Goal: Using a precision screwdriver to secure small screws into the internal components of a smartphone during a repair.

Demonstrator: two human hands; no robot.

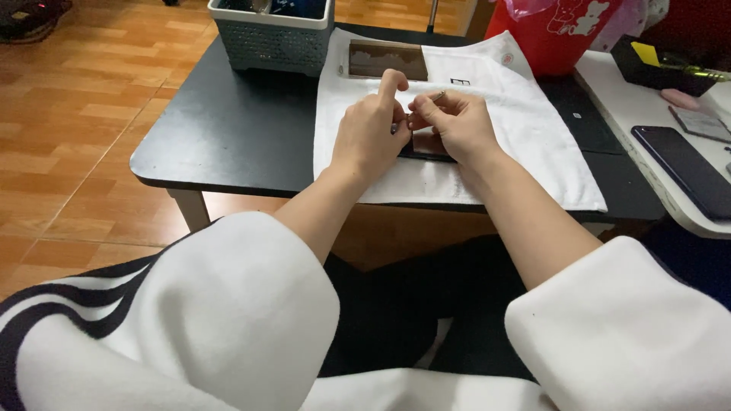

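My left hand (pixel 371 133) and my right hand (pixel 455 123) meet over a white cloth (pixel 533 129) spread on a low black table (pixel 228 129). Their fingertips pinch together on something small and thin; a fine metal needle-like piece (pixel 439 96) shows at my right fingers. Under the hands lies a dark brown rectangular piece (pixel 428 147), mostly hidden. A second dark brown rectangular piece (pixel 387 59) rests on the cloth farther back. My left index finger points up.
A grey perforated basket (pixel 270 38) stands at the table's back left. A red bag (pixel 552 30) sits at the back right. On a white surface to the right lie a dark phone (pixel 685 171) and a black tray (pixel 662 68). Wooden floor lies left.
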